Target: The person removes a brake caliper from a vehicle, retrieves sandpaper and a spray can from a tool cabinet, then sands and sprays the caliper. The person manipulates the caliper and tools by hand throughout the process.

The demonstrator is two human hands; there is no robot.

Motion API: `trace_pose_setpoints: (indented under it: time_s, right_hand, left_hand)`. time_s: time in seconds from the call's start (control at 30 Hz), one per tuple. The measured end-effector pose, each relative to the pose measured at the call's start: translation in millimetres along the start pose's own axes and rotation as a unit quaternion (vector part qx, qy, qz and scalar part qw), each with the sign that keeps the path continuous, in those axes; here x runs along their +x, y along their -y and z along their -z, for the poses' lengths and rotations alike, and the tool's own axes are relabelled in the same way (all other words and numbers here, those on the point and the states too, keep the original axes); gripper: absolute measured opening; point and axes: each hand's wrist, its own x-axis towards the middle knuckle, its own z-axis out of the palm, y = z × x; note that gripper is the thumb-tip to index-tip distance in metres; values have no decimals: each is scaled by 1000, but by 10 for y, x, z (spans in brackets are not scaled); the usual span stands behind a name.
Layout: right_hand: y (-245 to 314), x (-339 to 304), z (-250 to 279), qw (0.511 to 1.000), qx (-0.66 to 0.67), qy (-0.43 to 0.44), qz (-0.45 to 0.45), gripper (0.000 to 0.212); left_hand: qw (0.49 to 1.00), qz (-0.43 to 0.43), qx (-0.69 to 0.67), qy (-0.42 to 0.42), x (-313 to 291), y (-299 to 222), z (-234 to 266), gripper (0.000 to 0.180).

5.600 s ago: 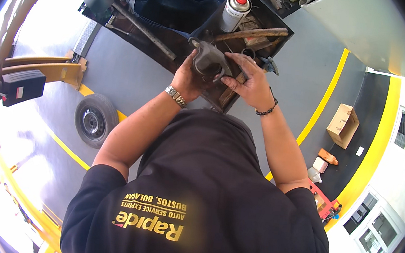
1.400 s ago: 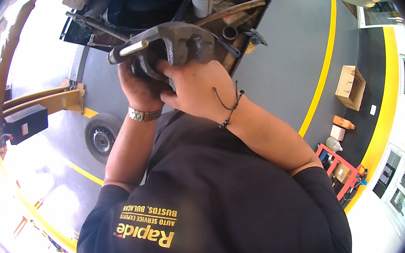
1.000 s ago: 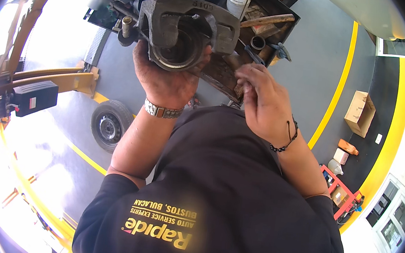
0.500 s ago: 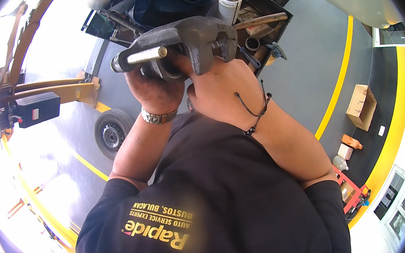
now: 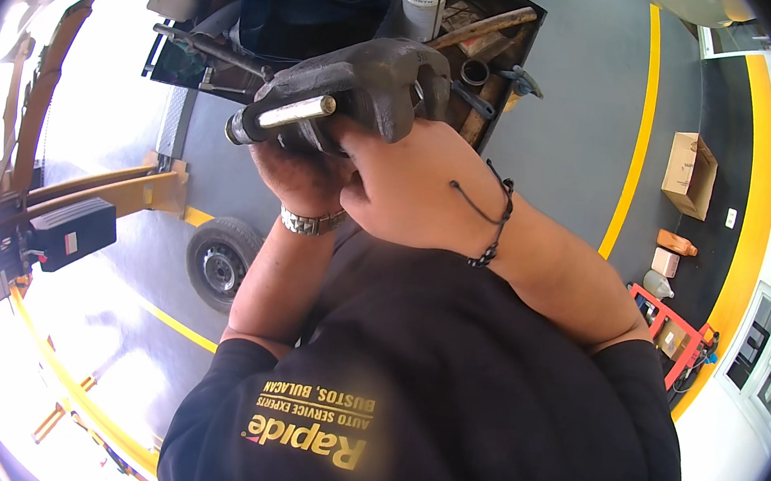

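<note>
A dark grey brake caliper (image 5: 351, 77) is held up in front of my chest, over the near edge of a tool tray. A shiny metal pin (image 5: 297, 112) with a black rubber boot sticks out on its left side. My left hand (image 5: 298, 175), with a metal watch at the wrist, is closed round the caliper from below. My right hand (image 5: 420, 183), wearing a black cord bracelet, is against the caliper's near right side. The right fingers reach in under the casting, and their tips are hidden.
The black tool tray (image 5: 506, 94) holds a dark blue container (image 5: 311, 7), a spray can (image 5: 421, 5) with a red cap, a hammer handle (image 5: 485, 27) and loose tools. A wheel (image 5: 219, 263) lies left on the floor beside a yellow lift arm (image 5: 118, 194). An open carton (image 5: 690, 176) stands right.
The caliper and both hands have shifted slightly right and down in the picture, as the view itself has moved. My right hand has turned a little, still at the caliper.
</note>
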Motion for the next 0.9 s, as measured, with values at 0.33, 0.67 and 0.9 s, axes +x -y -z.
trace_pose_setpoints:
  time_s: [0.33, 0.67, 0.9]
  right_hand:
    - [-610, -604, -8, 988, 52, -141, -36, 13]
    - [-371, -253, 285, 961, -157, -13, 227, 10]
    - [-316, 188, 14, 972, -156, -22, 173, 10]
  left_hand:
    - [967, 48, -212, 135, 35, -281, -162, 59]
    - [958, 89, -243, 123, 46, -457, -425, 62]
    - [998, 25, 4, -50, 10, -429, -430, 52]
